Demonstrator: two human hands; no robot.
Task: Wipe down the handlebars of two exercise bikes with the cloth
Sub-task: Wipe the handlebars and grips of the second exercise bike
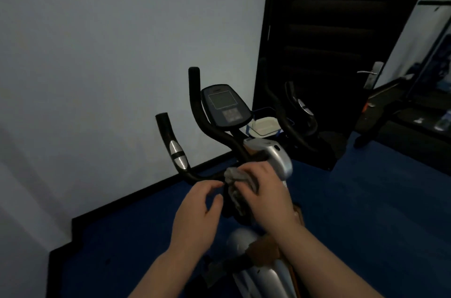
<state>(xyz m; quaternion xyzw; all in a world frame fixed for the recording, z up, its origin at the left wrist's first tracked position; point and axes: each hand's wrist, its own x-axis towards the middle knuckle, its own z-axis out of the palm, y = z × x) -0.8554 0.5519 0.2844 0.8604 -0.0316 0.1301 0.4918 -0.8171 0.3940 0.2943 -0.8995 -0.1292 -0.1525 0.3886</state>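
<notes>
A silver exercise bike (280,158) stands in front of me with black curved handlebars (195,102) and a console (224,105) with a screen. My right hand (266,188) presses a crumpled grey cloth (235,183) around the handlebar's centre, just below the console stem. My left hand (197,207) is beside it to the left, fingers curled at the bar and touching the cloth's edge; its grip is unclear. The left grip with a silver sensor (177,154) sticks up to the left. The right-side grips (300,112) show dimly against the door.
A dark door (329,41) with a metal handle (372,73) stands ajar behind the bike. A pale container (264,124) sits low behind the console. Blue floor (366,200), a black baseboard and a pale wall at left. Another dark machine frame (380,117) is at right.
</notes>
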